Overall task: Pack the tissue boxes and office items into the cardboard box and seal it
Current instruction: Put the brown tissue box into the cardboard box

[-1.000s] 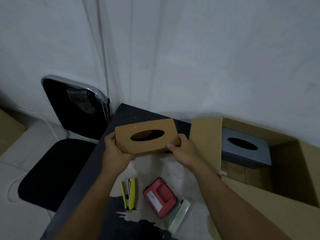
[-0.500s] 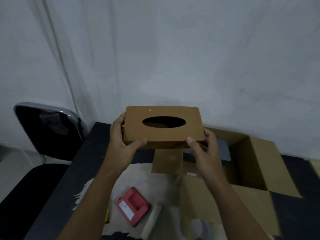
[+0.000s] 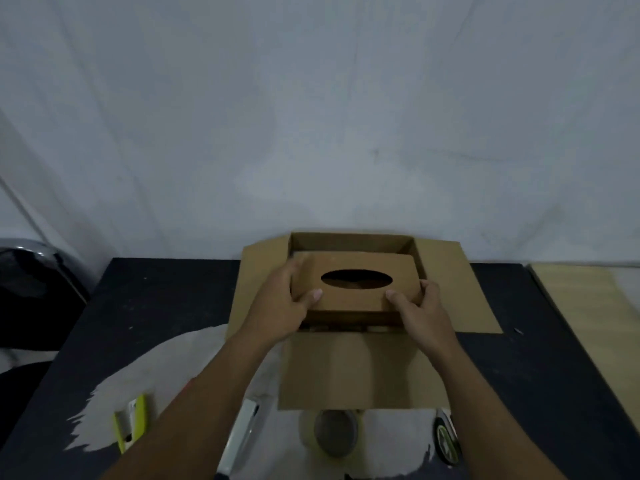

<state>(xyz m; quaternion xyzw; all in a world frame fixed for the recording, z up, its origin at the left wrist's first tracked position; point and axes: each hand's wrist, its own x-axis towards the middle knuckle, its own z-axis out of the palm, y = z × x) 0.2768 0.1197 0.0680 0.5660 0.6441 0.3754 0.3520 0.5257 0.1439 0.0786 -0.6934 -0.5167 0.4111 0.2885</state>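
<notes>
A brown tissue box (image 3: 356, 299) with an oval slot sits level in the mouth of the open cardboard box (image 3: 446, 289). My left hand (image 3: 277, 306) grips its left end and my right hand (image 3: 420, 310) grips its right end, thumbs on top. The cardboard box's flaps are spread flat, the near flap (image 3: 356, 372) lying toward me. The grey tissue box seen earlier is hidden beneath the brown one.
On the dark table (image 3: 156, 306) near me lie a yellow stapler (image 3: 133, 424), a white item (image 3: 242, 434), a roll of tape (image 3: 334, 434) and a green-black round item (image 3: 446, 441). A black chair (image 3: 31, 292) stands at the left, a wooden board (image 3: 588, 323) at the right.
Both hands carried the brown tissue box from the left side of the table, up and right, then down into the cardboard box. My view swung right to centre on the box.
</notes>
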